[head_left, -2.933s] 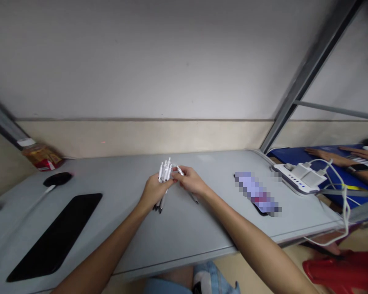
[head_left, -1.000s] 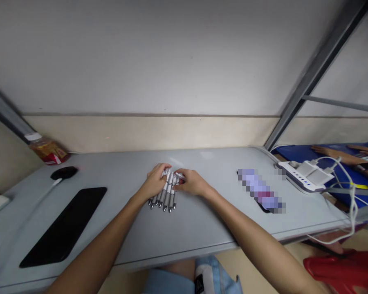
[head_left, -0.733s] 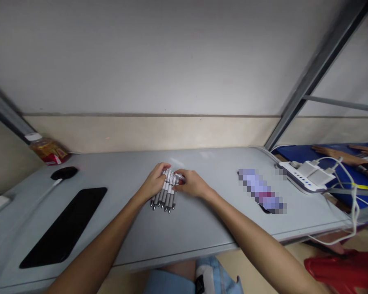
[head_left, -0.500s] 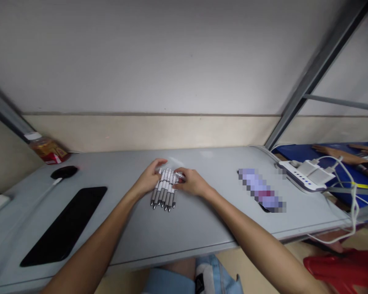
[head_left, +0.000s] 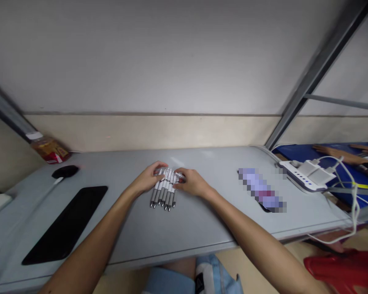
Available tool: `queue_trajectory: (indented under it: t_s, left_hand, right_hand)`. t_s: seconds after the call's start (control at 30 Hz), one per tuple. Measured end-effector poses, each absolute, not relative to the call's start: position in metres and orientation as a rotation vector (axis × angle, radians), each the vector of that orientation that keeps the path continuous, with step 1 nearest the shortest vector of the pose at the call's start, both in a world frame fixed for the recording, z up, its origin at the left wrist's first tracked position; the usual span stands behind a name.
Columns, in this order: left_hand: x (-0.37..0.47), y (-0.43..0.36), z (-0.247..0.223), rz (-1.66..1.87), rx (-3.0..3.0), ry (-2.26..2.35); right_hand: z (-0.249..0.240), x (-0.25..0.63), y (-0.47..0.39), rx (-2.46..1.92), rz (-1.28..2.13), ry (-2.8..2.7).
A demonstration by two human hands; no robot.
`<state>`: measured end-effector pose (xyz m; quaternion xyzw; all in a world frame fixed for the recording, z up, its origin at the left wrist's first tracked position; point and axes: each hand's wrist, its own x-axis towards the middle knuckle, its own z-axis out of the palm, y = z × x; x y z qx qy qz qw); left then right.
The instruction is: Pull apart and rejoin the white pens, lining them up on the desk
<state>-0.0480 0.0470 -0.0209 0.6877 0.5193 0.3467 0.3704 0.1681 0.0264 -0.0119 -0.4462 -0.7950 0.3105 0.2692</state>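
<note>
Several white-and-grey pens point(head_left: 163, 192) lie side by side at the middle of the desk, their grey tip ends towards me. Clear plastic point(head_left: 171, 170), seemingly a bag, covers their far ends. My left hand point(head_left: 149, 176) is closed on the left edge of the plastic, its thumb over the pen tops. On the other side, my right hand point(head_left: 190, 181) pinches the plastic's right edge, thumb beside the outermost pen. Something small and reddish shows near the right fingers, too small to name.
A black mat point(head_left: 66, 224) and a black mouse point(head_left: 65, 171) with a white cable lie left, near a bottle point(head_left: 49, 148). A blurred-out phone point(head_left: 260, 190) and a white power strip point(head_left: 306, 174) are on the right. Another person's hands point(head_left: 334, 155) rest on a blue surface beyond.
The clear plastic now spreads over the pens' far ends. My left fingers have closed in on its left edge; my right hand has barely moved.
</note>
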Motion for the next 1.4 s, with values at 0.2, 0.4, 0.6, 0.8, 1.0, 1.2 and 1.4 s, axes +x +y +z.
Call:
queue_trajectory:
  t_s: [0.2,0.4,0.6,0.8,1.0,1.2,1.4]
  left_hand:
    - [-0.047,0.046,-0.021,0.894,1.828,1.334]
    - [-0.046,0.046,-0.022,0.892,1.681,1.303]
    - [-0.045,0.048,-0.023,0.915,1.715,1.304]
    - [-0.041,0.045,-0.021,0.916,1.672,1.325]
    - [-0.033,0.041,-0.019,0.922,1.936,1.435]
    - [-0.024,0.033,-0.021,0.761,2.279,1.573]
    - [-0.023,0.031,-0.025,0.705,2.343,1.611]
  right_hand:
    - [-0.012,0.168,0.026,-1.202,0.82,-2.163]
    - [-0.011,0.169,0.025,-1.194,0.816,-2.17]
    - [-0.011,0.168,0.026,-1.201,0.81,-2.17]
    - [-0.014,0.167,0.027,-1.184,0.794,-2.161]
    - [-0.014,0.168,0.029,-1.167,0.856,-2.126]
    - [-0.013,0.17,0.031,-1.174,0.901,-2.096]
    - [-0.01,0.169,0.029,-1.162,0.946,-2.105]
